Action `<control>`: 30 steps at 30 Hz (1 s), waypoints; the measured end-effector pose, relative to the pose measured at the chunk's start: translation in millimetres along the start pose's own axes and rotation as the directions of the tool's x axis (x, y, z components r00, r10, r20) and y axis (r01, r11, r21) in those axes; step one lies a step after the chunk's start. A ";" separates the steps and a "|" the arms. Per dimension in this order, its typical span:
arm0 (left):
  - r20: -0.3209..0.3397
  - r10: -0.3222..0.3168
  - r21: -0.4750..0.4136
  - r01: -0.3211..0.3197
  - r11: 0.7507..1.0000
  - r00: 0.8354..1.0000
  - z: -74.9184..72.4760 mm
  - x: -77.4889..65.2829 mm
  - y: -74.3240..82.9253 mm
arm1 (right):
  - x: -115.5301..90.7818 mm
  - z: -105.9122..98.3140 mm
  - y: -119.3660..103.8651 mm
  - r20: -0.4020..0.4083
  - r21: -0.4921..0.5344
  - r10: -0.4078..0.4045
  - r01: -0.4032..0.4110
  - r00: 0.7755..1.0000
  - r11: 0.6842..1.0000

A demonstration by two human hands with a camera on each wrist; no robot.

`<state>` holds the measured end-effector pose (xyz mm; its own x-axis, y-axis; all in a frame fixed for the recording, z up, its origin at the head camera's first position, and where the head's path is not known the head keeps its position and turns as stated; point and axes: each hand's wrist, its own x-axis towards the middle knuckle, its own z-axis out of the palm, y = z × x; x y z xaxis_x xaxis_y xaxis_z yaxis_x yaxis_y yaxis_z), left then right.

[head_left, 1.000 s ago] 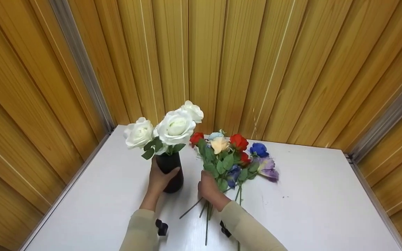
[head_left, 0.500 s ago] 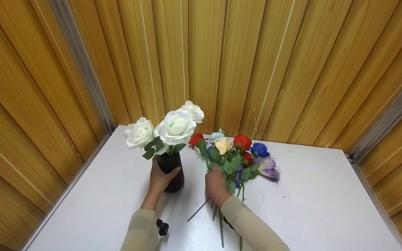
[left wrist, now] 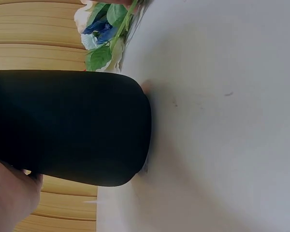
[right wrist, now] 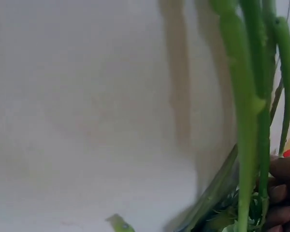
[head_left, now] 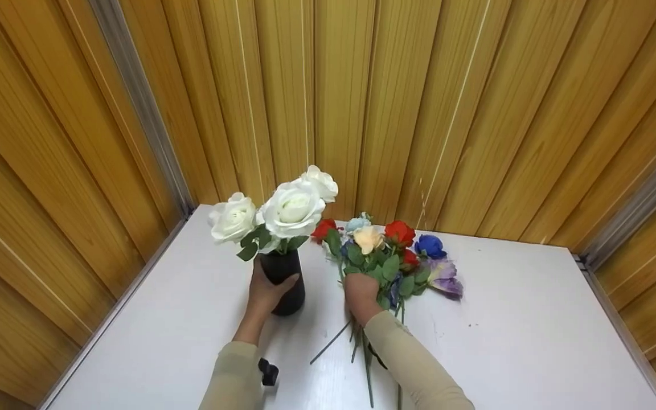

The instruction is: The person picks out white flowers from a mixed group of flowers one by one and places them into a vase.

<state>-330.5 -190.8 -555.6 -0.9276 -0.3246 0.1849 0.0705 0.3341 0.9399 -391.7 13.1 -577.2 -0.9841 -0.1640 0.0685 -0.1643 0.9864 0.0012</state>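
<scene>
My left hand (head_left: 265, 287) grips the black vase (head_left: 289, 293) around its side. Several white roses (head_left: 294, 209) stand in it, with green leaves at the rim. In the left wrist view the dark vase (left wrist: 72, 125) stands on the white surface, with thumb and fingers at its near end. To the right, my right hand (head_left: 362, 291) holds the stems of a bunch of artificial flowers lying on the table. Green stems (right wrist: 246, 111) run down to the curled fingers (right wrist: 279, 193) in the right wrist view. The palm is hidden.
The bunch has red roses (head_left: 400, 233), a peach rose (head_left: 368, 240), a blue flower (head_left: 430, 246) and a purple flower (head_left: 445, 277). A small black object (head_left: 269, 372) shows beside the left sleeve. Wood-patterned panels (head_left: 339, 114) wall in the white table (head_left: 521, 319).
My right hand has moved right, and the stems and some blooms have shifted right with it. The left hand keeps its hold on the vase. The head view has shifted slightly.
</scene>
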 end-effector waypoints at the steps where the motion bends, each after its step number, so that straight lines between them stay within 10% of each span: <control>1: 0.000 0.001 0.001 -0.001 1.000 1.000 0.4 0.0 -0.5 | 1.1 0.0 1.3 0.006 0.020 0.003 -0.003 1.000 1.000; 7: -0.004 0.007 0.000 -0.007 1.000 1.000 1.6 -0.5 -3.1 | 7.8 -3.2 10.8 0.058 0.223 0.078 -0.089 0.995 0.971; 16: -0.005 0.014 -0.001 -0.014 1.000 1.000 -1.3 1.7 -4.8 | 18.2 -11.1 22.6 0.160 0.490 0.139 -0.201 0.977 0.848; 30: -0.009 0.024 -0.029 -0.025 0.999 1.000 0.3 3.0 -7.3 | 15.5 -13.4 37.3 0.055 0.755 0.112 -0.115 0.992 0.646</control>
<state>-333.9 -194.0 -562.0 -0.9223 -0.3242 0.2103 0.1038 0.3163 0.9430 -412.2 47.5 -562.6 -0.9985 -0.0529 0.0132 -0.0443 0.6482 -0.7602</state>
